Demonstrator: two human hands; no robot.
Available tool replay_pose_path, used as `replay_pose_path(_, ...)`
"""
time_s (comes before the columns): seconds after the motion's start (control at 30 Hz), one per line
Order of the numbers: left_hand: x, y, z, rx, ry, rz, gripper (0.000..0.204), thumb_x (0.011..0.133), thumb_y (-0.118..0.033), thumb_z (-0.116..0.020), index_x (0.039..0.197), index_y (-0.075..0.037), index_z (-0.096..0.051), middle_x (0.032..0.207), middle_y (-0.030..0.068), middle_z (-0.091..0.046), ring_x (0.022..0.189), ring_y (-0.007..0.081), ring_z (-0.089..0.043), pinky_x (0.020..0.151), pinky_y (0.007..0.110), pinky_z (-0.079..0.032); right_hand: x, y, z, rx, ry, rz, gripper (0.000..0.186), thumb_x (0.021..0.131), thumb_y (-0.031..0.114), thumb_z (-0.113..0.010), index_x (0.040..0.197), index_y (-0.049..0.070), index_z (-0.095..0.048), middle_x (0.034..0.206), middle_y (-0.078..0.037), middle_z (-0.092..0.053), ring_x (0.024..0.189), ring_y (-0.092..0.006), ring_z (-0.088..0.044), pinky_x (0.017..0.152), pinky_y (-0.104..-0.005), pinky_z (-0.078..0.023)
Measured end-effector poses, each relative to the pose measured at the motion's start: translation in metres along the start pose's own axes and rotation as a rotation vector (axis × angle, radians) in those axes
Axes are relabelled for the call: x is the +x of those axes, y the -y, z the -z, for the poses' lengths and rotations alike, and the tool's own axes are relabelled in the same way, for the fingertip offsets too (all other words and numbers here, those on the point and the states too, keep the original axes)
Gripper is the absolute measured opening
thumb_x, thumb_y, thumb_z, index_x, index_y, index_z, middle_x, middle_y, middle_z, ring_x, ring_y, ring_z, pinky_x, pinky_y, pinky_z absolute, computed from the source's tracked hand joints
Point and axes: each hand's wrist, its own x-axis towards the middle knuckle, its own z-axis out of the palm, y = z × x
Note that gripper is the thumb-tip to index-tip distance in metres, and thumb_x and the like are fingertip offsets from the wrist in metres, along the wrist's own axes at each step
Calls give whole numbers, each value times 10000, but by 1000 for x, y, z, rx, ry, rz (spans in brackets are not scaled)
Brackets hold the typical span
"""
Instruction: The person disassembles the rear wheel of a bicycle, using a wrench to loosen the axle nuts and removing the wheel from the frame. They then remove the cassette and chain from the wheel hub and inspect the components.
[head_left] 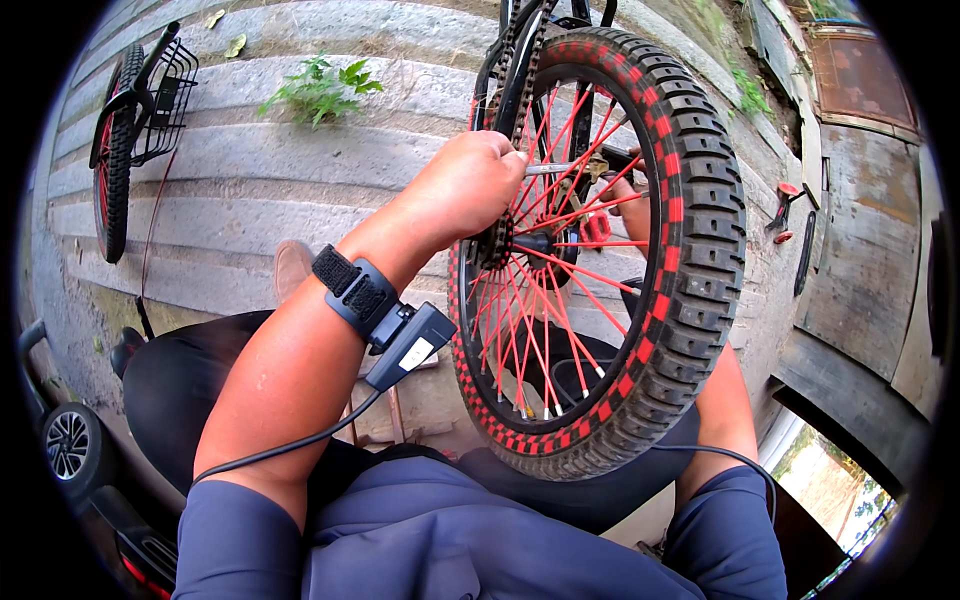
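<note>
An upturned-looking small bicycle stands before me, its wheel (715,230) fitted with a black knobby tyre with a red-and-black checkered sidewall and red spokes. My left hand (475,180) is closed beside the chain (525,80), gripping a slim silver metal tool (548,169) that reaches between the spokes. The kind of tool is not clear. Its far end lies near a small brass-coloured metal piece (597,167). Behind the wheel, partly hidden by rim and spokes, my right hand (630,205) has its fingers curled near that piece; what they hold is hidden. A red pedal (596,229) shows below.
Another small bike wheel (118,150) with a black basket (170,105) lies at the far left. A green plant (320,90) grows between the stone slabs. Wooden boards (870,250) stand at right. A small car-like wheel (72,445) sits at lower left. A cable hangs from my left wrist device (410,345).
</note>
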Motion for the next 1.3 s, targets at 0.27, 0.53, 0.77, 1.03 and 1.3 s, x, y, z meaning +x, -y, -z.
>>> replay_pose_path(0.27, 0, 1, 0, -9, 4, 28, 355, 971, -267, -544, 970, 67, -662, 782, 104, -636, 723, 156, -551, 667, 366, -469, 10, 3, 0, 78, 43, -26, 286, 969, 204, -620, 1182, 30, -540, 972, -102, -623, 775, -194, -656, 614, -305, -596)
replay_pose_path(0.53, 3, 2, -3, -7, 0, -18, 351, 973, -268, -546, 956, 64, -661, 763, 88, -623, 711, 142, -542, 655, 344, -466, 6, -3, 4, 113, 49, -56, 270, 957, 185, -653, 1151, 28, -548, 917, -81, -622, 725, -161, -653, 568, -275, -597)
replay_pose_path(0.77, 1, 4, 4, 16, -30, -25, 352, 970, -272, -548, 936, 62, -656, 734, 100, -619, 690, 155, -546, 651, 352, -471, 12, -18, 4, 94, 119, -59, 240, 953, 178, -672, 1103, 28, -560, 873, -59, -616, 683, -132, -645, 533, -250, -597)
replay_pose_path(1.03, 0, 5, 3, 94, -50, -40, 341, 966, -268, -556, 928, 55, -658, 741, 134, -627, 693, 175, -563, 667, 368, -482, 6, -9, 1, 103, 114, -153, 199, 969, 173, -651, 1053, 22, -554, 847, -48, -604, 632, -123, -616, 510, -239, -574)
replay_pose_path(1.3, 1, 3, 1, 92, -39, -41, 350, 968, -266, -549, 935, 65, -659, 753, 147, -642, 700, 189, -581, 681, 372, -487, 4, -5, 0, 71, 102, -119, 174, 970, 136, -638, 1065, 19, -550, 862, -57, -615, 641, -128, -626, 495, -225, -544)
